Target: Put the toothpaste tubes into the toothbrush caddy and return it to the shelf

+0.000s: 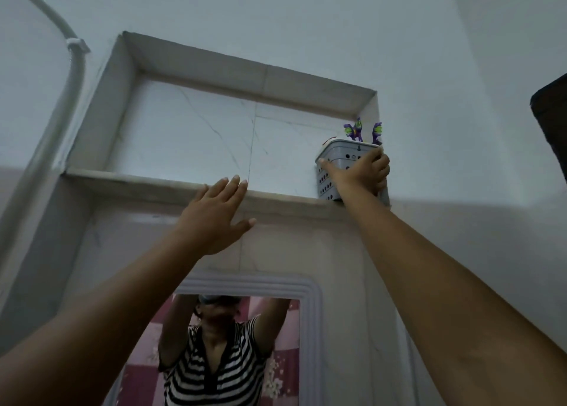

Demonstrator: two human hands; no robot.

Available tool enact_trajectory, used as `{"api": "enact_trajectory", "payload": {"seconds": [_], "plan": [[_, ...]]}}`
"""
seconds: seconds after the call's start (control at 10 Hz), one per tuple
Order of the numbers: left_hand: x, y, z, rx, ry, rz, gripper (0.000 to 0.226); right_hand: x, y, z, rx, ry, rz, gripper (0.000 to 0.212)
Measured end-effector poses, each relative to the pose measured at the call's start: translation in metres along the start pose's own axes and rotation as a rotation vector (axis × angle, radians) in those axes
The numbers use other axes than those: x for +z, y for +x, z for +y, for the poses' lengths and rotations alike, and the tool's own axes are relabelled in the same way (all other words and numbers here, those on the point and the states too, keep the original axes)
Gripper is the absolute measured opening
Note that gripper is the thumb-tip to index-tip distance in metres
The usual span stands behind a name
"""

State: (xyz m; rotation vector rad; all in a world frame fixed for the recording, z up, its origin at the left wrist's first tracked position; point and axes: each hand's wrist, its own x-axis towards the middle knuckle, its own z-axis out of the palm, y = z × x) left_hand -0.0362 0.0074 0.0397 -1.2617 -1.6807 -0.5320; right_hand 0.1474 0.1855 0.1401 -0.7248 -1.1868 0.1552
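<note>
Fingers spread wide, your left hand [214, 218] reaches up empty just below the marble shelf [138, 180] ledge. At the niche's right end, your right hand [362, 172] grips the grey perforated toothbrush caddy [334, 160], standing on the shelf with purple toothbrushes [357, 131] poking out.

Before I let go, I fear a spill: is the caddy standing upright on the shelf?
Upright: the caddy stands at the shelf ledge's right end, brushes pointing up, right hand gripping it.
</note>
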Motion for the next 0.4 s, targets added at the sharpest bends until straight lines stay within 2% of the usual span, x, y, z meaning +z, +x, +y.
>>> {"api": "enact_trajectory", "payload": {"seconds": [0.2,0.3,0.4], "plan": [[-0.004,0.001,0.001,-0.018,-0.01,-0.03,0.078,0.011,-0.018,0.023,-0.148,-0.127,-0.131,0.114],[-0.008,-0.002,0.007,-0.026,-0.012,-0.075,0.084,-0.003,-0.047,0.034,-0.237,-0.12,-0.179,0.097],[-0.017,-0.022,0.015,-0.034,-0.043,-0.005,0.085,-0.025,-0.089,0.036,-0.366,0.022,-0.249,0.077]]}}
